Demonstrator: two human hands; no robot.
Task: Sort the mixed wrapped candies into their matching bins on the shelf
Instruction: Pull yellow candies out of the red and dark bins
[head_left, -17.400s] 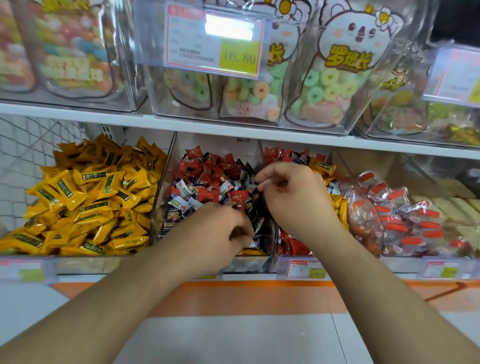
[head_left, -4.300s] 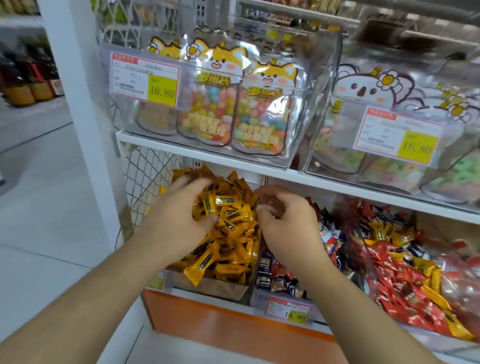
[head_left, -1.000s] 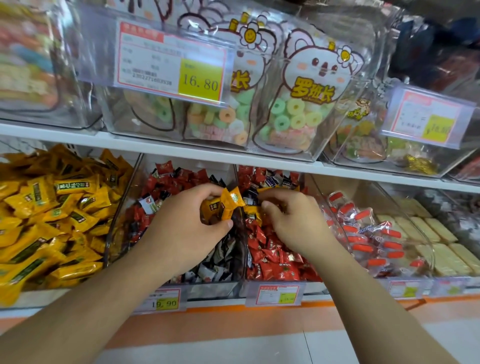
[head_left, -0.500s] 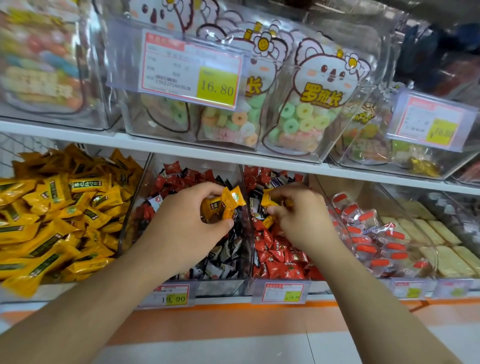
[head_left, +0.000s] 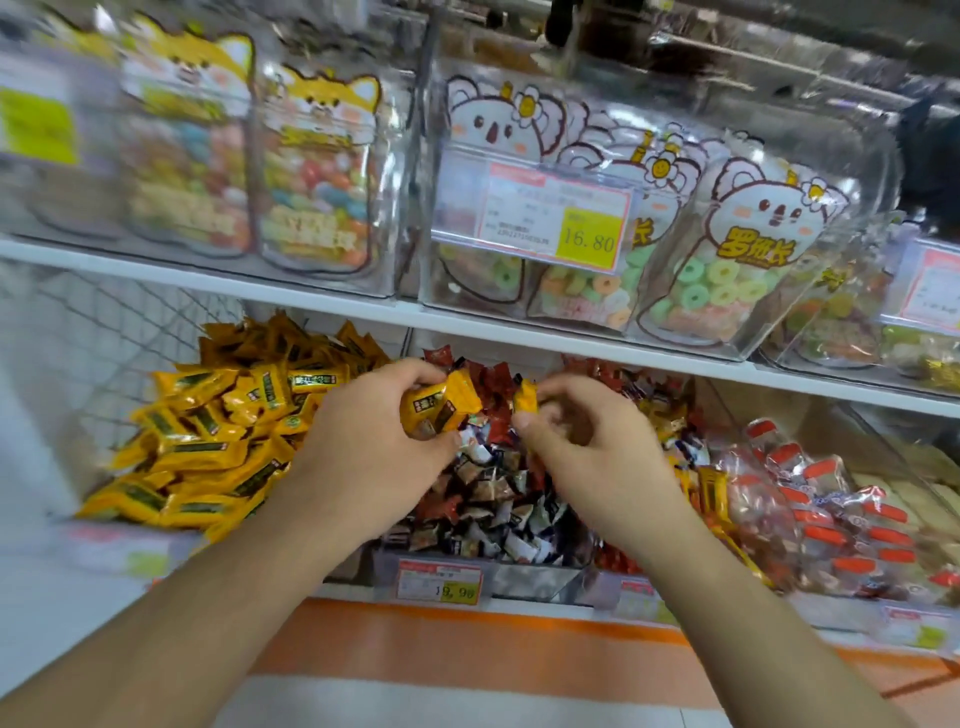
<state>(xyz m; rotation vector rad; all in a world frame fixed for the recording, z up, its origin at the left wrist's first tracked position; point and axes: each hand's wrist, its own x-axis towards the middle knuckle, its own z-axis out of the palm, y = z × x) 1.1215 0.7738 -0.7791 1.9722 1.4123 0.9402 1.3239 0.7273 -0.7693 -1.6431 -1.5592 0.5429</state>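
Yellow candies (head_left: 441, 408) sit bunched in my left hand (head_left: 374, 452), fingers curled round them; light, crinkly, slick foil, best pinched across the body, not the twisted ends. My right hand (head_left: 587, 447) seems to pinch one more yellow piece (head_left: 524, 397), though blur hides it. Below both grips lies the mixed bin (head_left: 535, 577); left of my left hand, the yellow bin's heap (head_left: 218, 431).

A white upper shelf (head_left: 322, 304) is running across the scene, carrying clear bins (head_left: 810, 332) of bagged sweets (head_left: 727, 260), with a price tag (head_left: 556, 218) hanging on the front of one. Below it, the lower shelf (head_left: 540, 605) is holding a row of open bins: yellow-wrapped candies (head_left: 208, 441) are piling up at the left, dark and red mixed candies (head_left: 493, 499) are sitting in the middle, and clear packs with orange ends (head_left: 841, 525) are lying at the right.
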